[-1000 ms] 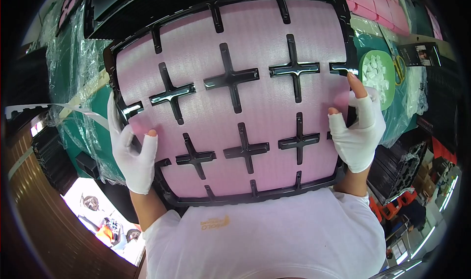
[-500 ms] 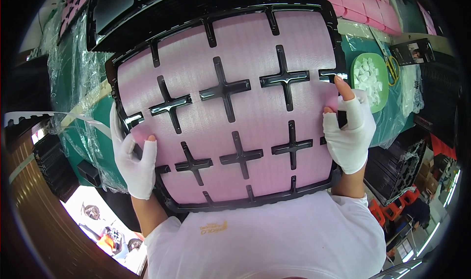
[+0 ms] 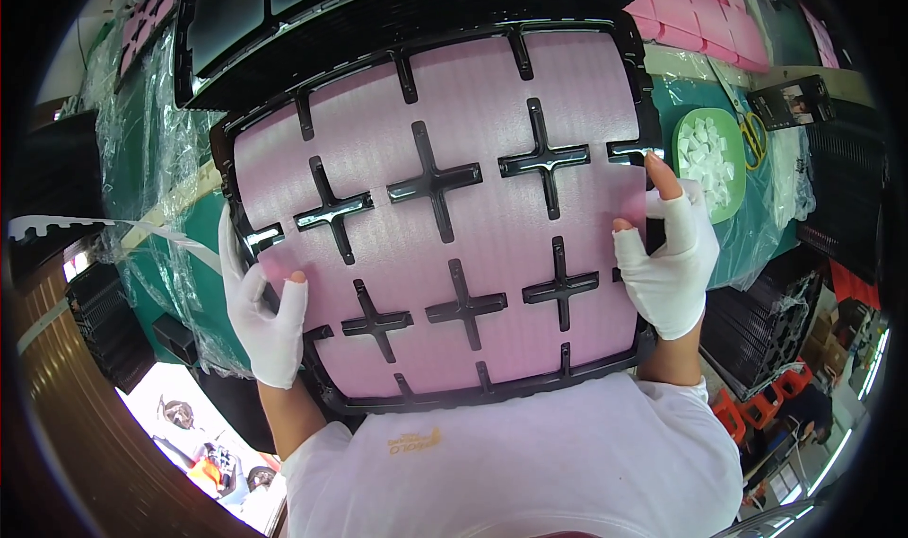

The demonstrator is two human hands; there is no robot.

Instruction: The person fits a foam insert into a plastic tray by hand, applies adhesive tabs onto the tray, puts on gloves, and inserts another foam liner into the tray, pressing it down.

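One pink sheet (image 3: 492, 218) lies in the black tray (image 3: 436, 180) at centre; left hand (image 3: 269, 325) and right hand (image 3: 673, 275) flank it, thumbs and forefingers apart; whether hidden fingers clamp it, I cannot tell.

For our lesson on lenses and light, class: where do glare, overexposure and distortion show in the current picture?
Head view: glare glints on the glossy black crosses; head view: the bright patch at lower left is washed out; head view: the brown ribbed surface bows along the rim.
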